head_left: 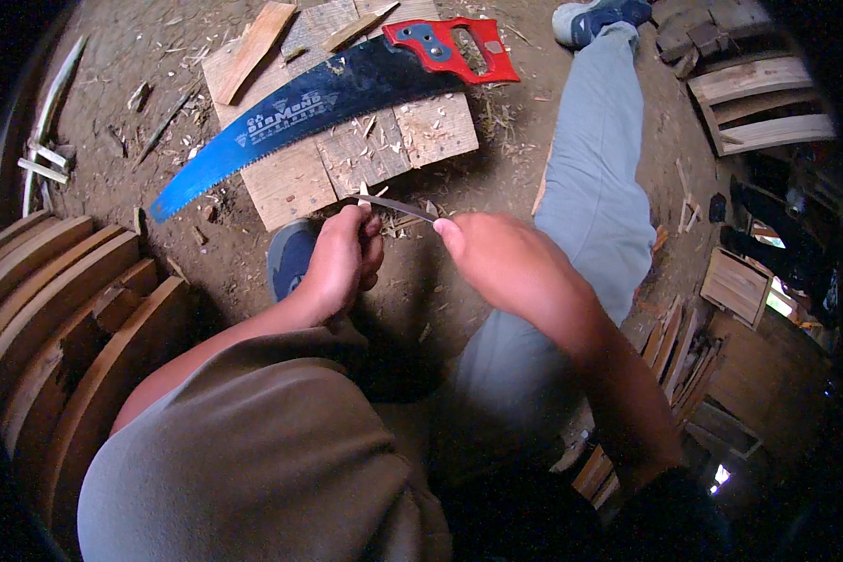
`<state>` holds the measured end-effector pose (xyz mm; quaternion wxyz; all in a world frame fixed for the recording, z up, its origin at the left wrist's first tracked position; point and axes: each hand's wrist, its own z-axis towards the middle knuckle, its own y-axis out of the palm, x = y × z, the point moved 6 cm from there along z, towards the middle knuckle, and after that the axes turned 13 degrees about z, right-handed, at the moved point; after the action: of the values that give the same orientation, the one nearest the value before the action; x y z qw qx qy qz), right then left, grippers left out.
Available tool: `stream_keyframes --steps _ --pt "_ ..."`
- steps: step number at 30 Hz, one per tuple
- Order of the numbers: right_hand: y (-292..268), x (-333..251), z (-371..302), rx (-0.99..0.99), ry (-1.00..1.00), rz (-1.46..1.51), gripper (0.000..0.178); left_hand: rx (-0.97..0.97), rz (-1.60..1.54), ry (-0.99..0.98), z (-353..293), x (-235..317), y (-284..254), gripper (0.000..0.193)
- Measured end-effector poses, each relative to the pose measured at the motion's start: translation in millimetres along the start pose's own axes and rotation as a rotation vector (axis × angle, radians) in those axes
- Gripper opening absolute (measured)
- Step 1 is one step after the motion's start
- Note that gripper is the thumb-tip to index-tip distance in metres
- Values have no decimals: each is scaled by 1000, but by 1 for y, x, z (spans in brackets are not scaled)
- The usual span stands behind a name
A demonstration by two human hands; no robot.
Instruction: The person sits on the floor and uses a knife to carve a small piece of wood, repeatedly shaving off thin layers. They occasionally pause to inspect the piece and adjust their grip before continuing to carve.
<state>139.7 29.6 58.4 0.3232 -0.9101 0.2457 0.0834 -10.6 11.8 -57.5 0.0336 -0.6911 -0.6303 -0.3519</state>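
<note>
My left hand (pixel 345 251) is closed around a small pale piece of wood (pixel 364 193), whose tip sticks up past the thumb. My right hand (pixel 496 251) grips a knife (pixel 405 206), its handle hidden inside the fist. The knife's thin blade reaches left and meets the wood piece, or passes just in front of it. Beyond my hands, a handsaw (pixel 300 108) with a blue blade and a red handle lies across a low board platform (pixel 365 161) strewn with shavings.
Wood offcuts (pixel 256 51) lie on the platform. Curved timber slats (pixel 75 281) stack at the left. Wooden frames (pixel 763 103) stand at the far right, with thin sticks (pixel 676 347) below them. My outstretched leg (pixel 595 140) lies along the right; chips litter the dirt floor.
</note>
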Motion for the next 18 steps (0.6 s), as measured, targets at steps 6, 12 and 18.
stream_keyframes --steps 6,12,18 --pt "2 -9 7 113 77 6 47 -63 -55 -26 -2 2 5 29" --pt "0 4 10 2 38 28 46 -39 -50 11 -2 2 3 28" --pt "-6 2 -1 -3 36 -27 47 -9 -35 -10 -3 2 2 29"
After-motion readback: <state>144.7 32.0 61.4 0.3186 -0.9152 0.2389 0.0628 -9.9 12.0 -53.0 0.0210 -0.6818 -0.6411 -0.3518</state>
